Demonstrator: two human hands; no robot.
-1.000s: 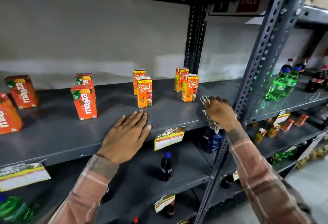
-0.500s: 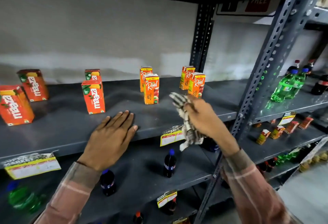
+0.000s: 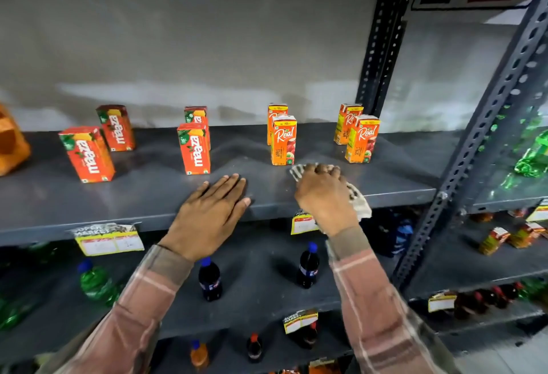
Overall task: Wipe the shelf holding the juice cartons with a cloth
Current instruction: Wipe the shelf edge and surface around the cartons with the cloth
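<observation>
Shelf (image 3: pixel 148 204), grey metal, carries Maaza cartons (image 3: pixel 194 149) at my left and Real cartons (image 3: pixel 283 140) toward the right. My left hand (image 3: pixel 212 213) lies flat on its front edge, fingers spread and holding nothing. Right of it, my right hand (image 3: pixel 323 195) is closed over the checked cloth (image 3: pixel 357 200), pressing it to the shelf just in front of the nearest Real carton. I judge a forward stroke could topple that light, upright carton.
</observation>
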